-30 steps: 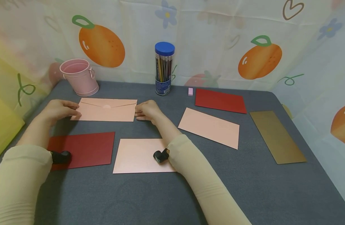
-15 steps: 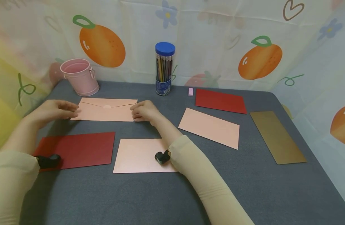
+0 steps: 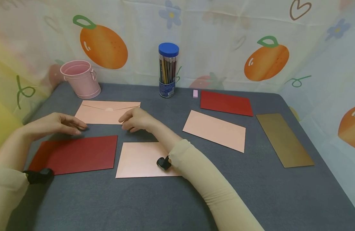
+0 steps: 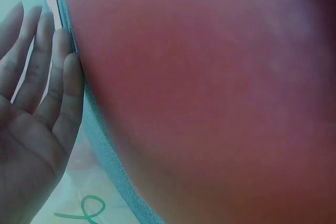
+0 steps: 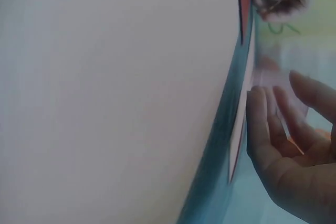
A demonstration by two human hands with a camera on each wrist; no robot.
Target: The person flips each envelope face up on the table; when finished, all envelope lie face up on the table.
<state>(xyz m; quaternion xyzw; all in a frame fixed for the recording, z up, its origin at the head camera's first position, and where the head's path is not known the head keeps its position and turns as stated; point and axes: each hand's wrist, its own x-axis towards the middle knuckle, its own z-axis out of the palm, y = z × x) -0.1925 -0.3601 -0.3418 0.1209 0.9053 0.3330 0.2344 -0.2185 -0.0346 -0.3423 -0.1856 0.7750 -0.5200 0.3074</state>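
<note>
A pale pink envelope [image 3: 99, 115], flap side up, lies at the back left of the table. My left hand [image 3: 60, 125] hovers between its lower left corner and a dark red envelope-like rectangle [image 3: 82, 154]; its fingers look straight in the left wrist view, where the red rectangle [image 4: 199, 77] fills most of the picture. Over the pink envelope's lower right part, my right hand [image 3: 138, 120] has loosely bent fingers and holds nothing. Beneath my right forearm lies a pale pink rectangle [image 3: 139, 160], partly hidden by the sleeve. Whether either hand touches anything is unclear.
To the right lie another pale pink rectangle [image 3: 215, 131], a bright red one [image 3: 226, 103] and a gold-brown one [image 3: 285, 141]. At the back stand a pink bucket [image 3: 82, 81], a blue-lidded tub of pencils [image 3: 167, 70] and a small pink block [image 3: 195, 93].
Both hands have drawn away from the pink envelope's short ends. The left came toward the red rectangle, the right moved left and nearer over the envelope. The envelope stays in place.
</note>
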